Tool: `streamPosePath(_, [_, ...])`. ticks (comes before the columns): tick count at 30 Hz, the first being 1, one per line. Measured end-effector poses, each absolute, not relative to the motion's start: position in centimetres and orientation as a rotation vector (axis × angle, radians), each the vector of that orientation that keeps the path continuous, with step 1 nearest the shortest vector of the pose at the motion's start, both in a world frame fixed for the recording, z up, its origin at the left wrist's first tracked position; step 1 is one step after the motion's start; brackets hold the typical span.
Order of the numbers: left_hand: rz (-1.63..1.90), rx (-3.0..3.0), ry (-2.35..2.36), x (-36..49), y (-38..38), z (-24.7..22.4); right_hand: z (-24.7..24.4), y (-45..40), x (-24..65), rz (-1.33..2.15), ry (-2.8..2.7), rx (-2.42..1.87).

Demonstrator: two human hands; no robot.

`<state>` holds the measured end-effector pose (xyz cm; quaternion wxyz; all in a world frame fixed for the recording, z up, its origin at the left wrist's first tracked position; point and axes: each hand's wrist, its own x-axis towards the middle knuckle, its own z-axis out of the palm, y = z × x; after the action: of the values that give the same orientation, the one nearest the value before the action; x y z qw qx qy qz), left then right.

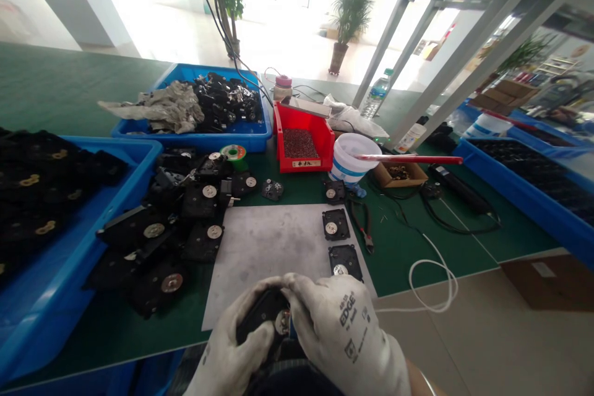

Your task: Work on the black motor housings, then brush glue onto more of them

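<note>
In white work gloves, both my hands are at the front edge of the green table. My left hand (236, 340) wraps round a black plastic drive unit (262, 312) with a small silver disc, its thumb beside the disc. The fingers of my right hand (343, 328) are bent against the same unit's right side and top, and they hide part of it. A bit of blue shows under them, too small to name. Beyond my hands lies a smudged white sheet (273, 241). Similar units line its right edge, including one drive unit (335, 224) lying flat.
Piled drive units (199, 241) lie left of the sheet, near a loaded blue bin (153, 151). Behind stand another blue tray (195, 134), a red bin (306, 164) of small screws and a white tub (355, 154). Pliers (362, 223) and a white cable (431, 266) lie right.
</note>
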<state>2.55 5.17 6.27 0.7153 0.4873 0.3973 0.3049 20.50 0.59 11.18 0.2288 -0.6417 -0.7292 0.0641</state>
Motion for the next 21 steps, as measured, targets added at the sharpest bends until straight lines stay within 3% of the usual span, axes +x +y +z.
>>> streamPosePath(21, [0.663, 1.105, 0.946, 2.67, 5.24, 7.09, 10.76, 0.77, 20.52, 0.167, -2.012, -1.764])
